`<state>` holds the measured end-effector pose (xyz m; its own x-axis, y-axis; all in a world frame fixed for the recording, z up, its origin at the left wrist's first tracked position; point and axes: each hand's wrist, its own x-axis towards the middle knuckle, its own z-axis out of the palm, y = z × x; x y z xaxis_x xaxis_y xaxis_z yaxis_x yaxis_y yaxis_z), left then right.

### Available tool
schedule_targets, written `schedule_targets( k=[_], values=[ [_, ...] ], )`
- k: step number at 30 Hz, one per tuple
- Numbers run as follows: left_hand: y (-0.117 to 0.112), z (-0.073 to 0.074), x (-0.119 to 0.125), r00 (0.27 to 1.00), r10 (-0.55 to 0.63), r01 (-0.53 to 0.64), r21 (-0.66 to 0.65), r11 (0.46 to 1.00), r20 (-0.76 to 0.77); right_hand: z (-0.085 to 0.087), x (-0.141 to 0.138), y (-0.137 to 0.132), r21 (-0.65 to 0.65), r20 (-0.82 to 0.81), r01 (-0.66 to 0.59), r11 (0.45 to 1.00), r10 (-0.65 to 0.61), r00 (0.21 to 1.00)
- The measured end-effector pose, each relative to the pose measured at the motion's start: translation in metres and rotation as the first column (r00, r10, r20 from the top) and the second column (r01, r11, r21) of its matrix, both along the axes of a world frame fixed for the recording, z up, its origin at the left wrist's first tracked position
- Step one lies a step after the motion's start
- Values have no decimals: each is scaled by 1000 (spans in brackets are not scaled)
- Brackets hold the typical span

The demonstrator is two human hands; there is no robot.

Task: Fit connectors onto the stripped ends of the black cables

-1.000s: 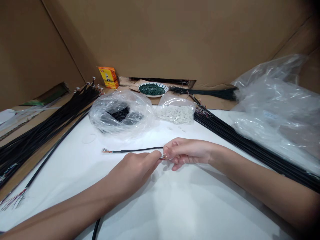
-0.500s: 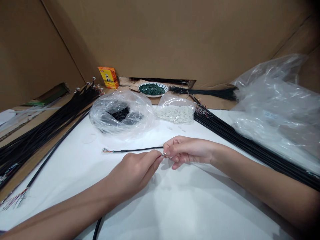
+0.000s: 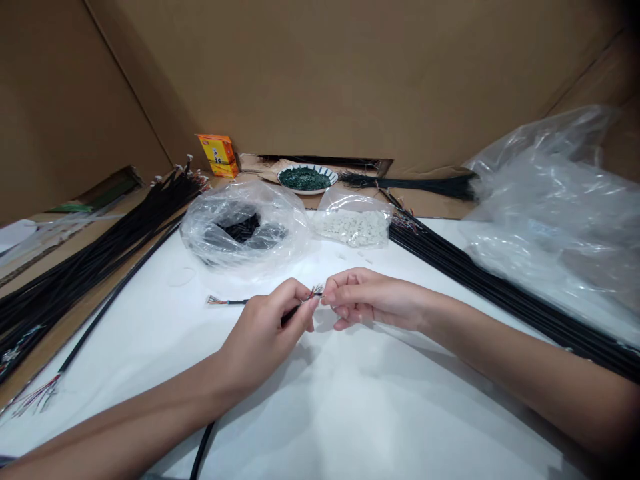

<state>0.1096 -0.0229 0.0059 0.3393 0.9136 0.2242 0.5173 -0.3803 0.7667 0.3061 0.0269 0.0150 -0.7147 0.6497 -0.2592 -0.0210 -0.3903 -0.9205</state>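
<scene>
Left hand [image 3: 265, 340]: fingers closed in a pinch around a thin black cable [image 3: 293, 315], near its stripped wire ends [image 3: 316, 291].

Right hand [image 3: 375, 300]: fingers curled, fingertips [image 3: 327, 298] just beside or against the stripped wire ends, directly opposite the left hand. Whether they grip the wires cannot be determined.

Cable position: held up between both hands. A black length with fine coloured wires at its tip [image 3: 215, 301] lies on the white work sheet [image 3: 380, 400], left of the left hand. Whether this is the same cable cannot be determined.

Bag 1: clear plastic bag [image 3: 210, 233], ahead of the left hand, containing coiled black cable [image 3: 245, 227].

Bag 2: clear plastic bag [image 3: 353, 203], ahead of the hands and just right of Bag 1, containing many small white parts [image 3: 350, 228]. Individual part type is too small to identify.

Dish: round white dish with a patterned rim [image 3: 327, 175], beyond both bags, containing dark green granules [image 3: 304, 178].

Box: yellow and orange carton [image 3: 217, 155], far ahead and left of the hands, beyond Bag 1.

Sheeting: large crumpled clear plastic [image 3: 560, 220], right of the right hand.

Cable bundles: long black bundles lie left of the left hand [image 3: 100, 260] and right of the right hand [image 3: 500, 300].
</scene>
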Motion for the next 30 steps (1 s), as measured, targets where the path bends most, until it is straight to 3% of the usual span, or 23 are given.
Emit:
schedule_targets(
  k=[7, 11, 20, 30],
  values=[
    [4, 3, 2, 956, 105, -26, -279, 960, 274, -8, -3, -1, -38, -161, 218, 975, -222, 962],
    [7, 0, 3, 908, 163, -8, -373, 928, 385, -13, -10, -9, -14, -158, 285, 958, -284, 946],
    [5, -3, 4, 889, 170, -6, -360, 933, 425, -24, -18, -11, 273, -195, 423, 864, -381, 904],
    [6, 1, 4, 896, 179, -21, -363, 931, 406, -27, -16, -13, 392, -289, 435, 811, -340, 895]
  ],
)
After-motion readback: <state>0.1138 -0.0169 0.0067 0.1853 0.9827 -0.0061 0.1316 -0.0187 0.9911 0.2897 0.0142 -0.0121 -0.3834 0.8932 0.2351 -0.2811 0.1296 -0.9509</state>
